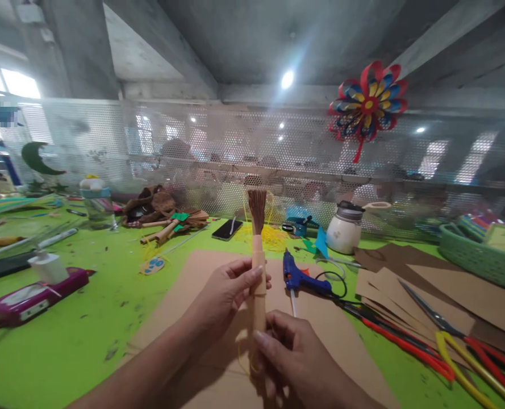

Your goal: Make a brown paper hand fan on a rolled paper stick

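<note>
A paper brush (257,250) stands upright in front of me, with a light brown rolled handle and dark brown fringed bristles at its top. My left hand (230,287) pinches the upper handle between thumb and fingers. Lower down, the fingers of my right hand (292,352) close round the handle's bottom part. A thin yellow string (241,355) loops beside the lower handle. Beneath both hands lies a large brown paper sheet (201,270). The blue glue gun (303,278) rests just right of the brush.
Scissors (431,315), red-handled pliers (405,341) and brown paper pieces (443,284) lie at right, near a green basket (469,258). A white jar (343,230), a phone (227,229) and yellow string (273,237) sit farther back. A purple power strip (39,295) is at left.
</note>
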Demonstrator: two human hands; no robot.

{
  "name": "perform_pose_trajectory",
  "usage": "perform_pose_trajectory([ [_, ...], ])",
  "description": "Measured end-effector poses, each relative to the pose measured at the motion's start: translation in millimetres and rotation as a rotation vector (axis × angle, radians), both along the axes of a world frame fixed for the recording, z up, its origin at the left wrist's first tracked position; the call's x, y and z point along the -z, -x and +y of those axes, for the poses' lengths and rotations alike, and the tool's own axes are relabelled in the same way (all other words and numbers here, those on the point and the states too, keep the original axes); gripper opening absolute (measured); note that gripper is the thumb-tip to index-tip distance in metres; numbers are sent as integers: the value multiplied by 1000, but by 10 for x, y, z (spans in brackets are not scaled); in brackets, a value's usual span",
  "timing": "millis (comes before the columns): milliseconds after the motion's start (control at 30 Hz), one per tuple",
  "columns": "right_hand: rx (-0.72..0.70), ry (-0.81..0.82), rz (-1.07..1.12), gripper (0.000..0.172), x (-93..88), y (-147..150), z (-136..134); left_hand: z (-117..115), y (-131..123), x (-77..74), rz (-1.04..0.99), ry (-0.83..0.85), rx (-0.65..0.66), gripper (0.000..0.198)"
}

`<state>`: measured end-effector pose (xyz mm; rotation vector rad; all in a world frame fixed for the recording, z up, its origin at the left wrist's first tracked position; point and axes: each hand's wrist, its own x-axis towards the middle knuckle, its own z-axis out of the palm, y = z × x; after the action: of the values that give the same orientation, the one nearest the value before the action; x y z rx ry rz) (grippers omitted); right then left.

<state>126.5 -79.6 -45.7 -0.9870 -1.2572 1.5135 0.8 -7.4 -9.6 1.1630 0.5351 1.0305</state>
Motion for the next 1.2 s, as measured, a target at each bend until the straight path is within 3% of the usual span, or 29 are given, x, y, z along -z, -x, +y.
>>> perform_pose_trajectory([
  [267, -8, 66, 64, 49, 175, -51, 58, -14, 0, -29, 23, 22, 3, 23],
  [533, 19, 50, 40, 52, 167, -22, 71, 24, 15, 22, 44, 1, 19, 23],
  [933, -40, -12, 69, 42, 223, -25, 63, 6, 0, 5, 51, -29, 28, 22],
  [1200, 79, -65, -103, 38, 127, -6, 26, -1, -4, 0, 24, -29, 42, 24],
])
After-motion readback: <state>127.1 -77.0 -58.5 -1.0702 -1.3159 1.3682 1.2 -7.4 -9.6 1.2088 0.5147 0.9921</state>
